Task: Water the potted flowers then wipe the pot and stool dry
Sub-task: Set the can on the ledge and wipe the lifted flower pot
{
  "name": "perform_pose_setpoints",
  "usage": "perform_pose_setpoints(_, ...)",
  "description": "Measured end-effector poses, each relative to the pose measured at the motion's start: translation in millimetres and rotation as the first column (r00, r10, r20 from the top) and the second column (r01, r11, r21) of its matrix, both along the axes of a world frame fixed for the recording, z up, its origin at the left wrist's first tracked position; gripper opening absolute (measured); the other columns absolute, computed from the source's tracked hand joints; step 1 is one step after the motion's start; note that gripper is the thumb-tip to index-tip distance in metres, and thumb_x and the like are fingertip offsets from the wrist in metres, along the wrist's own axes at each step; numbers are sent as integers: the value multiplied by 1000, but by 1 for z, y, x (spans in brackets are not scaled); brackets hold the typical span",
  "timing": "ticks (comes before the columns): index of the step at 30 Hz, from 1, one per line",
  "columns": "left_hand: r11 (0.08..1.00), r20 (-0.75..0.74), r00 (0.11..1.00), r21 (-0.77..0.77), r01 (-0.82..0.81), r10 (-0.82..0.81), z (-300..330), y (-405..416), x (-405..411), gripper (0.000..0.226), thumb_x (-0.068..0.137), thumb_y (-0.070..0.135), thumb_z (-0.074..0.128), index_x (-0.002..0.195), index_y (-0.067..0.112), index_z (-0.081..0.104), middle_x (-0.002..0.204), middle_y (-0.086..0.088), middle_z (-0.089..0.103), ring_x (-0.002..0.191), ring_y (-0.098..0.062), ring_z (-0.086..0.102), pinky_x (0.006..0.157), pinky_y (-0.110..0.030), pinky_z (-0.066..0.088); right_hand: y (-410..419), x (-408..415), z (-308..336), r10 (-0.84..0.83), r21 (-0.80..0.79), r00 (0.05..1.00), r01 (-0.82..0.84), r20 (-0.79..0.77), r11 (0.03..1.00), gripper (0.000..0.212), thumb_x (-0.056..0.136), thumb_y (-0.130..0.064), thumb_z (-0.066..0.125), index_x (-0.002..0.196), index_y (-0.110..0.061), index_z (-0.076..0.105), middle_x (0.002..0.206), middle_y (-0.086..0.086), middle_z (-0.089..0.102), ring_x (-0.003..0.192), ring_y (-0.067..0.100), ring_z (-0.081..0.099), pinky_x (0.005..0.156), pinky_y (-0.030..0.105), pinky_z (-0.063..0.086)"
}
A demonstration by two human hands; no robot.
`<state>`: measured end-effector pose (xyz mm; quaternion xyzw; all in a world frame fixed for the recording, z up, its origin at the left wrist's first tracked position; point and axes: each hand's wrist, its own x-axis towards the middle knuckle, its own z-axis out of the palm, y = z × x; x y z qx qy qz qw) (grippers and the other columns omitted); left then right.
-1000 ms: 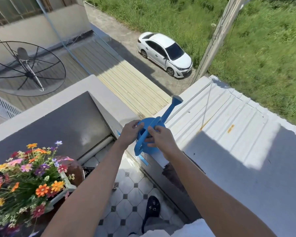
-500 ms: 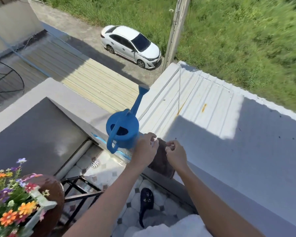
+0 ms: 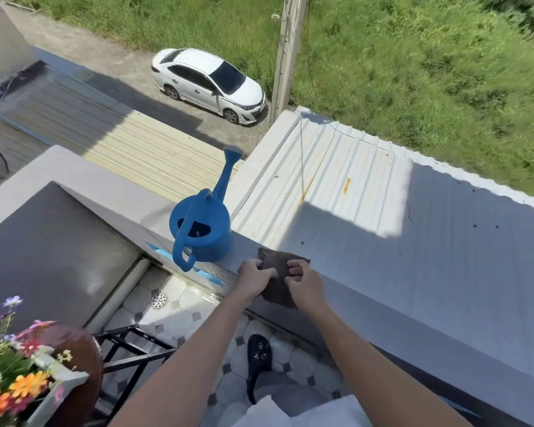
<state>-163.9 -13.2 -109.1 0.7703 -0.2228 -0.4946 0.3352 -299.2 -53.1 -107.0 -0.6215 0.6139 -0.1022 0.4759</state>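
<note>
A blue watering can [image 3: 202,231] stands on top of the grey balcony wall [image 3: 383,303], its spout pointing away. Just right of it a dark brown cloth [image 3: 279,278] is draped over the wall's edge. My left hand [image 3: 253,280] and my right hand [image 3: 305,283] both pinch the cloth's upper part. At the bottom left, colourful flowers [image 3: 10,374] in a white pot [image 3: 56,392] rest on a round brown stool [image 3: 77,349] with black metal legs.
The balcony floor [image 3: 173,315] is tiled, with a round drain [image 3: 159,300] near the wall. A black sandal [image 3: 258,362] is on my foot below. Beyond the wall lie a corrugated metal roof [image 3: 367,186], a white car [image 3: 210,84] and grass.
Both hands let go of the watering can, left standing on the wall, and moved right to take hold of the brown cloth. The view shifted right, so the flowers sit further left.
</note>
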Motion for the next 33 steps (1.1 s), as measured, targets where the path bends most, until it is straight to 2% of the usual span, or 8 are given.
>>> perform_pose_setpoints(5, 987, -33, 998, -154, 51, -57, 60, 41, 16, 21, 79, 24, 65, 96, 16, 73, 93, -6, 73, 90, -21, 67, 70, -26, 54, 24, 16, 35, 77, -200, 969, -29, 235, 979, 37, 82, -4, 62, 109, -29, 63, 105, -11, 64, 99, 6, 61, 88, 28, 53)
perform_pose_setpoints(9, 960, -19, 1000, -278, -20, 15, 103, 95, 43, 17, 80, 18, 63, 93, 17, 74, 91, -6, 74, 93, -22, 68, 83, -34, 57, 55, 37, 69, 344, -279, 886, -261, 312, 924, 54, 83, -7, 63, 111, -53, 52, 118, -22, 53, 115, -3, 47, 93, 13, 38)
perform_pose_setpoints(12, 945, 29, 995, -315, -81, 95, 130, 140, 63, 18, 79, 14, 60, 92, 14, 73, 89, -9, 73, 90, -23, 66, 83, -36, 54, 83, 54, 97, 510, -250, 775, -445, 373, 860, 52, 87, -22, 65, 132, -42, 49, 128, -16, 52, 121, -6, 43, 98, 15, 34)
perform_pose_setpoints(17, 923, 147, 961, -343, -173, 234, 162, 228, 81, 11, 80, 8, 56, 75, 6, 65, 59, 1, 57, 55, -10, 50, 57, -22, 42, 129, 98, 131, 666, -92, 619, -700, 416, 708, 69, 82, -41, 69, 145, -22, 49, 115, -2, 65, 105, 13, 61, 98, 31, 49)
perform_pose_setpoints(19, 903, 189, 937, -376, -207, 294, 166, 261, 83, 18, 82, 4, 54, 70, 14, 64, 54, 7, 55, 50, -7, 49, 51, -20, 41, 149, 115, 134, 785, -110, 506, -811, 357, 574, 46, 83, -47, 69, 125, -28, 67, 104, -1, 73, 99, 16, 66, 95, 37, 50)
perform_pose_setpoints(21, 874, 259, 888, -416, -253, 380, 159, 288, 85, 16, 77, 11, 56, 84, 14, 70, 75, -4, 66, 72, -16, 62, 67, -33, 49, 174, 128, 133, 818, -108, 457, -847, 349, 520, 10, 90, -33, 70, 91, -25, 76, 82, -12, 71, 79, 0, 62, 79, 20, 48)
perform_pose_setpoints(23, 818, 275, 809, -433, -379, 520, 141, 310, 89, 26, 78, 9, 59, 101, 12, 71, 94, -4, 70, 90, -14, 65, 80, -24, 50, 196, 140, 127, 837, -174, 449, -839, 312, 515, 22, 93, -21, 68, 72, -19, 68, 66, -13, 58, 64, -5, 52, 67, 15, 41)
perform_pose_setpoints(33, 328, -80, 321, 86, -941, 944, 36, 346, 113, 18, 86, 20, 42, 80, 12, 58, 68, -6, 63, 49, -17, 43, 48, -24, 30, 226, 186, 65, 731, -64, 656, -735, 186, 675, 20, 99, -37, 55, 91, -22, 66, 88, -4, 70, 86, 17, 64, 71, 29, 47)
